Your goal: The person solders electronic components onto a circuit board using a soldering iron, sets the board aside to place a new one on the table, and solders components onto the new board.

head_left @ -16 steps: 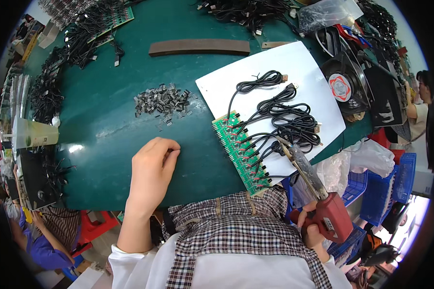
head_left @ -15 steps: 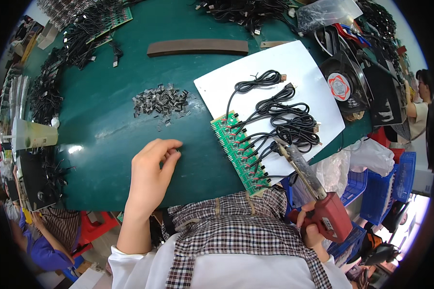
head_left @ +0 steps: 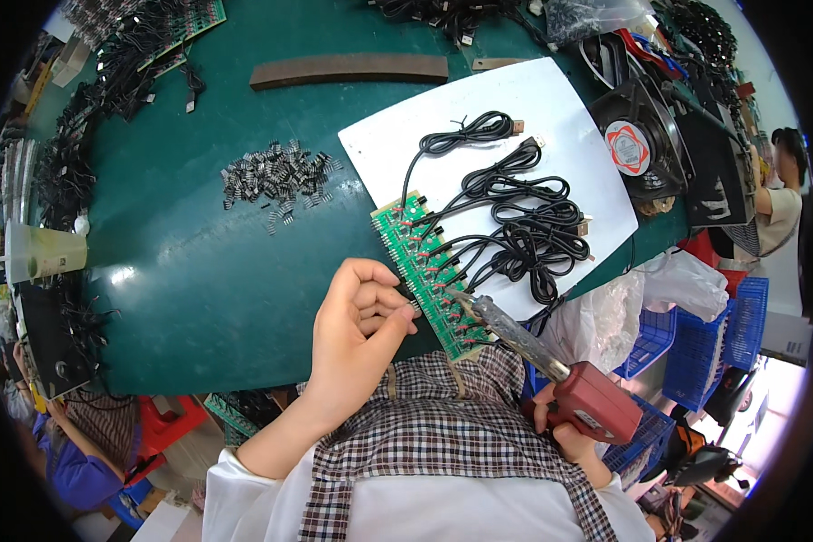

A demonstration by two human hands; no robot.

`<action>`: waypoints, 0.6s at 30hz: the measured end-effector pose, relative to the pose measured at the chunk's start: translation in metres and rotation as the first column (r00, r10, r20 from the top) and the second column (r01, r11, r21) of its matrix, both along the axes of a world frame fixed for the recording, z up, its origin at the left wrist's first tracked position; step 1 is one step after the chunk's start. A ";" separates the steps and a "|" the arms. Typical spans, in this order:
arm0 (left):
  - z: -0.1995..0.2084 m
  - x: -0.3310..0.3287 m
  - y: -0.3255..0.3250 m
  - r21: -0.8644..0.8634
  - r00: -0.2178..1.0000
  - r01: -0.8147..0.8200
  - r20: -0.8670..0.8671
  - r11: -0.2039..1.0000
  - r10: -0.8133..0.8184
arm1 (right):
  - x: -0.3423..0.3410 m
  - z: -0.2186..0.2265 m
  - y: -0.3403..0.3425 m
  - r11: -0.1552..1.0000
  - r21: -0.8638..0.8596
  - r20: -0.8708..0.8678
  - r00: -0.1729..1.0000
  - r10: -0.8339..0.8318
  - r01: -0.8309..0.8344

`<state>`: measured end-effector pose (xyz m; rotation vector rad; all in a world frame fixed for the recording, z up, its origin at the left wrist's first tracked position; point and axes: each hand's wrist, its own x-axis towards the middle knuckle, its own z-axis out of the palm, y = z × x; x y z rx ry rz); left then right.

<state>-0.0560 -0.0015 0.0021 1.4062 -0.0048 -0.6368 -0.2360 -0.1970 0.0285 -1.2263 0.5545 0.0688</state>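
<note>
A green circuit board point(head_left: 427, 275) lies slantwise over the near-left edge of a white sheet point(head_left: 479, 99). Black USB cables point(head_left: 533, 226), coiled and tied, run from it across the sheet. My left hand point(head_left: 357, 330) is closed beside the board's left edge, thumb and fingertips pinched together close to its row of pins. Anything between those fingertips is too small to make out. My right hand point(head_left: 574, 438) grips a red soldering gun point(head_left: 596, 402), whose tip reaches over the lower part of the board. Further left, small black multi-pin parts point(head_left: 280, 176) lie in a loose pile.
A dark bar point(head_left: 348, 70) lies toward the back of the green table point(head_left: 172, 316). A fan point(head_left: 630, 149) stands at the right, above plastic bags point(head_left: 605, 316) and blue crates point(head_left: 700, 352). Cable bundles and a translucent cup point(head_left: 50, 251) line the left side.
My left hand has moved right to the board's edge, its fingers closing together. The soldering gun has shifted left, bringing its tip over the board. The whole view has shifted slightly.
</note>
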 end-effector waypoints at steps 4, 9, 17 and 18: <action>-0.003 0.001 -0.004 -0.014 1.000 -0.023 -0.003 1.000 0.023 | 0.003 0.001 0.003 0.999 0.028 -0.016 1.000 -0.025 0.026; -0.006 0.000 -0.005 -0.049 1.000 -0.025 -0.002 0.998 0.025 | -0.002 -0.006 0.001 0.999 -0.031 0.002 1.000 -0.017 0.017; -0.007 -0.001 -0.007 -0.037 0.999 -0.030 0.010 0.999 0.031 | -0.001 -0.011 0.002 0.973 -0.193 -0.128 0.986 0.106 -0.129; -0.007 -0.001 -0.007 -0.039 0.999 -0.038 0.013 0.999 0.038 | 0.000 -0.011 0.002 0.992 -0.096 -0.091 0.993 0.079 -0.088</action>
